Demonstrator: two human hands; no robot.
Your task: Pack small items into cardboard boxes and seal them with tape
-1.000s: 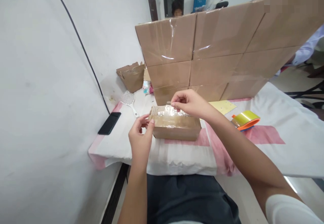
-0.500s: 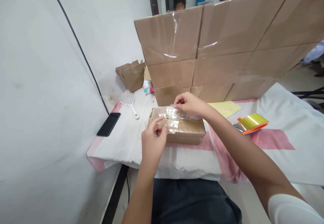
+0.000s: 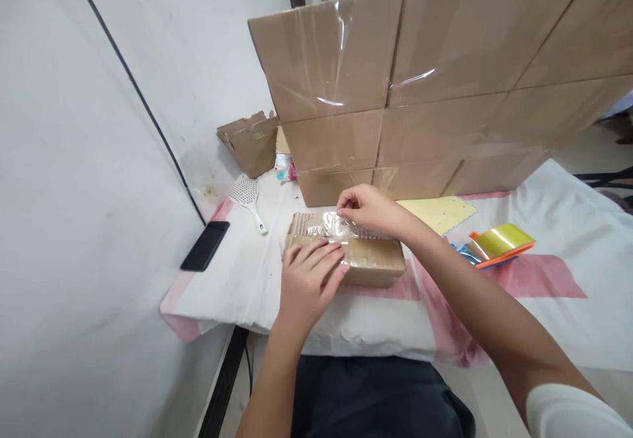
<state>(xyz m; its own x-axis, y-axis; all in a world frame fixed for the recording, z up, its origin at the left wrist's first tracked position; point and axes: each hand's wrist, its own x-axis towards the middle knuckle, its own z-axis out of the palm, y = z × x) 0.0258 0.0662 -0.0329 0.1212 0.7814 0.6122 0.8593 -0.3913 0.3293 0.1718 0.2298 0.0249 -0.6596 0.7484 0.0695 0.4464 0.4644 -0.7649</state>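
Note:
A small cardboard box (image 3: 376, 261) lies in front of me, with shiny clear tape (image 3: 335, 225) across its top. My left hand (image 3: 309, 273) rests on the box's near left part, fingers stretched out over the top. At the far side of the top, my right hand (image 3: 363, 208) pinches with thumb and forefinger at the clear tape. The tape's edge between those fingertips is too small to make out fully.
Behind the box stands a large taped cardboard panel (image 3: 336, 95). To the left lie a black phone (image 3: 205, 245) and a white slotted skimmer (image 3: 246, 194), near a torn cardboard piece (image 3: 251, 144). On the right are a yellow sheet (image 3: 438, 212) and shiny coloured strips (image 3: 502, 241).
My left hand has gone from a near-pinch above the box to lying flat on it. The right hand stays at the tape. The view has shifted slightly.

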